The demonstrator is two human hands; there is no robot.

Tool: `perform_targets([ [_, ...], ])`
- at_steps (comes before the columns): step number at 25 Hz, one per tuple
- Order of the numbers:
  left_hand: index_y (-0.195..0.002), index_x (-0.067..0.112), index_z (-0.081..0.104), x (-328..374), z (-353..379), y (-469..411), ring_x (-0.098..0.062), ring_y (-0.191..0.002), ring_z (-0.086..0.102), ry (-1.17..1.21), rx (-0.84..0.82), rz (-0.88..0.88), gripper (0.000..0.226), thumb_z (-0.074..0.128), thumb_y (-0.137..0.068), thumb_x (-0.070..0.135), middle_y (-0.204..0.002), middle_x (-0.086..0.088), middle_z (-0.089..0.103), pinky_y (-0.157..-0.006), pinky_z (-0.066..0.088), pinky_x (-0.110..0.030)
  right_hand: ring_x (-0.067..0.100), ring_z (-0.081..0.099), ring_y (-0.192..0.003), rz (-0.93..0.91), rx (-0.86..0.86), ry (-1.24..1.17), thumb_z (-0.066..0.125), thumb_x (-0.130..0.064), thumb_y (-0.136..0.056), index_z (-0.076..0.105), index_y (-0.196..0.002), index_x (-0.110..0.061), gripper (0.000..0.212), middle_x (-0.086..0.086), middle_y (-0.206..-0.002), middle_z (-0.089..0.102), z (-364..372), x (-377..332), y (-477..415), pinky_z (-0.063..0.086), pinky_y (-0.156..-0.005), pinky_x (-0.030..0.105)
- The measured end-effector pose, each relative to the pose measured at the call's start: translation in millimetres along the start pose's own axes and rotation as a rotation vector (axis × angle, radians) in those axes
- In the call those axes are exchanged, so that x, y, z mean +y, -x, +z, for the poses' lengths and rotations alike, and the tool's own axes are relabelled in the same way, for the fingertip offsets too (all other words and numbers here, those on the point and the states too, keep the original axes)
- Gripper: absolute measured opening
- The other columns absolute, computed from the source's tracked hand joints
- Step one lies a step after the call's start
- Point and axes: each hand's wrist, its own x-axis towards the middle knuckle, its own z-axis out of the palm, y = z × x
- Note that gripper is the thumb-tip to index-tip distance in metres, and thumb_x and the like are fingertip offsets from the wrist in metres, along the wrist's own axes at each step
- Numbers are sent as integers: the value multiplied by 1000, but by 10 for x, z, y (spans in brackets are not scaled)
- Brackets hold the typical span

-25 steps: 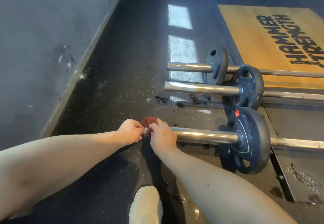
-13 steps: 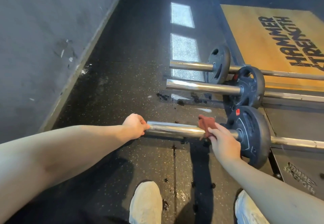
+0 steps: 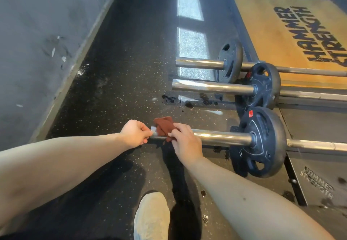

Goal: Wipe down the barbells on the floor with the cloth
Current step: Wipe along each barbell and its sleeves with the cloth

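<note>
- Head view: three barbells lie side by side on the floor [image 3: 112, 99]: near barbell [image 3: 221, 138], middle barbell [image 3: 212, 87], far barbell [image 3: 199, 64].
- Their bare sleeve ends point left, toward the wall [image 3: 37, 33].
- Three black plates, one per bar: near plate [image 3: 262, 142], middle plate [image 3: 262, 85], far plate [image 3: 231, 59].
- One cloth [image 3: 163, 126], rust-red and bunched, sits on top of the near barbell close to its left end.
- Two hands, both on the near barbell, with the cloth between them.
- Left hand [image 3: 134, 133]: fingers curled round the very tip of the sleeve, just left of the cloth, forearm reaching in from the lower left.
- Right hand [image 3: 185, 140]: knuckles up, fingers bent over the cloth and clamping it against the bar, with most of the cloth showing beyond its fingertips.
- Right forearm comes up from the lower right, crossing in front of the floor below the bar.
- The two hands are near each other but do not touch.
- One pale shoe [image 3: 152, 217] stands on the floor below the hands.
- One wooden platform [image 3: 281, 33], printed HAMMER STRENGTH, lies at upper right, and the bar shafts run over its near edge.
</note>
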Motion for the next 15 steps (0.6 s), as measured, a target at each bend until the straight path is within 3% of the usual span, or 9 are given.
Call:
perform_targets([
  [4, -90, 16, 75, 55, -5, 33, -11, -57, 60, -54, 14, 26, 11, 69, -96, 23, -70, -4, 72, -59, 55, -26, 16, 50, -134, 154, 100, 13, 71, -22, -93, 72, -109, -26, 16, -8, -143, 56, -517, 758, 381, 51, -103, 42],
  [8, -95, 17, 73, 84, -36, 42, -12, -62, 62, -86, -2, 39, 8, 69, -96, 24, -79, -8, 75, -65, 59, -28, 24, 48, -139, 428, 217, -20, 68, -15, -95, 68, -110, -26, 18, -5, -150, 51, -745, 1135, 592, 40, -116, 48],
  [11, -98, 18, 72, 68, -60, 41, -12, -64, 64, -89, -14, 44, 7, 69, -96, 24, -82, -8, 74, -66, 59, -26, 22, 42, -144, 520, 321, -63, 66, -8, -95, 65, -102, -25, 18, -4, -150, 48, -566, 797, 517, 39, -117, 47],
  [15, -96, 18, 73, 67, -44, 14, -14, -66, 64, -76, -14, 48, 6, 70, -96, 22, -82, -9, 75, -74, 62, -34, 16, 38, -144, 320, 206, -81, 68, -13, -94, 67, -110, -26, 21, -8, -149, 47, -6, -41, 181, 48, -104, 46],
])
